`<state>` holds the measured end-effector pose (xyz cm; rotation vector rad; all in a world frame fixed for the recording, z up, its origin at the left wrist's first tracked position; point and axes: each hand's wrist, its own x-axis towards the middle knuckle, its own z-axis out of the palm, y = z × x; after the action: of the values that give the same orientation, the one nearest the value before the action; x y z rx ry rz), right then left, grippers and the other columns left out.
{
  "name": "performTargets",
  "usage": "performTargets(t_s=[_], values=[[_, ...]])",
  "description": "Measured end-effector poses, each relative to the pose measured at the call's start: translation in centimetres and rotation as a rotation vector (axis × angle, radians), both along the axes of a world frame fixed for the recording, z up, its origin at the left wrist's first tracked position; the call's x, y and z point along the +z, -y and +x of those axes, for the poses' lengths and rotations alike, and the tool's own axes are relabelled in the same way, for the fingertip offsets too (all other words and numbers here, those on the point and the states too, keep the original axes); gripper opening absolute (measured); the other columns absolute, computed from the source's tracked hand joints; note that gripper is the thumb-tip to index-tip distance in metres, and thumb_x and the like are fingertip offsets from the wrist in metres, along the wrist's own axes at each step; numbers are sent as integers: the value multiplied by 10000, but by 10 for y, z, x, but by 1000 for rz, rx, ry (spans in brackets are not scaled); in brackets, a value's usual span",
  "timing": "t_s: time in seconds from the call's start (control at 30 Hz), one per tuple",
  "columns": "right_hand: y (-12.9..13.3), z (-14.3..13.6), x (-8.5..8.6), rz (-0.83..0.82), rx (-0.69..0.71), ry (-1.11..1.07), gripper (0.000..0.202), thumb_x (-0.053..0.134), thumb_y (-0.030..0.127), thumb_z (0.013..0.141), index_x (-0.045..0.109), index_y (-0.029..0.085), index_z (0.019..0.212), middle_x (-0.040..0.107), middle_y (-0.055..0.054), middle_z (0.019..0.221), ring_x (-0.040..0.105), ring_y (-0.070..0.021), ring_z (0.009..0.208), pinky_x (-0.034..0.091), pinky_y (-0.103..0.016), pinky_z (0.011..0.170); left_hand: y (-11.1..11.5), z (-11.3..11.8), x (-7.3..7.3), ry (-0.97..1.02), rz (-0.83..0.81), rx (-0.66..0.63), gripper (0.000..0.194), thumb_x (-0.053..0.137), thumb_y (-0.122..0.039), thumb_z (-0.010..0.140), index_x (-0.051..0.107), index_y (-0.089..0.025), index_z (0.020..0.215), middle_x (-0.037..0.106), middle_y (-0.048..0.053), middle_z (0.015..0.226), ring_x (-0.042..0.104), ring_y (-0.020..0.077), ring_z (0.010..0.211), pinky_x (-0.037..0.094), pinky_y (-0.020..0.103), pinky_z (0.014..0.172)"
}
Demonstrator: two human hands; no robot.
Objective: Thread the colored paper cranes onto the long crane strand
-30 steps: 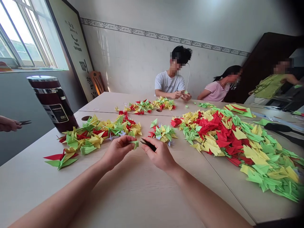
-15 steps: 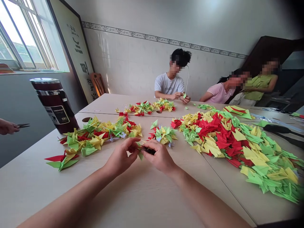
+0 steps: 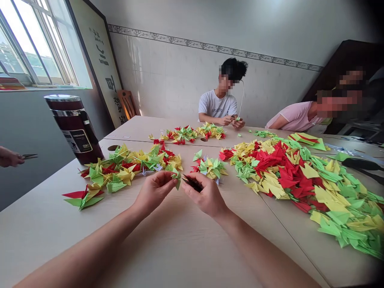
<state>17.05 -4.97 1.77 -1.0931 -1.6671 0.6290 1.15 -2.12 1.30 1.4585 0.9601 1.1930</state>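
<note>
My left hand [image 3: 156, 187] pinches a small folded green paper crane [image 3: 177, 178] between thumb and fingertips. Close beside it, my right hand [image 3: 207, 194] is closed around a dark pointed tool [image 3: 193, 184], its tips toward the crane with a small gap between. Whether the tool is tweezers or small scissors I cannot make out. Just beyond my hands lies a small cluster of green, yellow and red cranes [image 3: 212, 168]. A longer row of cranes [image 3: 144, 162] stretches to the left, ending near a red and green one [image 3: 82, 197].
A large pile of folded paper cranes [image 3: 295, 176] covers the table's right side. At the left stands a dark red vacuum flask [image 3: 78, 132]. Another person's hand [image 3: 10, 157] holds scissors [image 3: 28, 156] at the left edge. A person in white [image 3: 217, 106] sits opposite, near more cranes [image 3: 187, 134].
My right hand and the dark tool have drawn slightly away from the crane, which shows more clearly in my left fingers. The person in pink leans further right. The view has shifted a little.
</note>
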Motion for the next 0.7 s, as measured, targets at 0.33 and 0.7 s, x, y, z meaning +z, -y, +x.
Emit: performTargets(t_s=[0.33,0.7], values=[[-1,1,-4,118,-7,233,191,579,255,810,686,228,967,705,-35,890,640,-185,780,496,-284,709,0,-3,-2,-154,164,7,242,634,-362,705,621,-157,833,659,22,714,599,139,651,487,258,610],[-3,2,-3,123,-85,135,220,621,272,767,650,203,974,686,-47,875,629,-177,771,501,-283,700,0,-2,-3,-216,165,7,211,591,-327,740,597,-147,848,643,33,734,587,139,667,478,255,617]])
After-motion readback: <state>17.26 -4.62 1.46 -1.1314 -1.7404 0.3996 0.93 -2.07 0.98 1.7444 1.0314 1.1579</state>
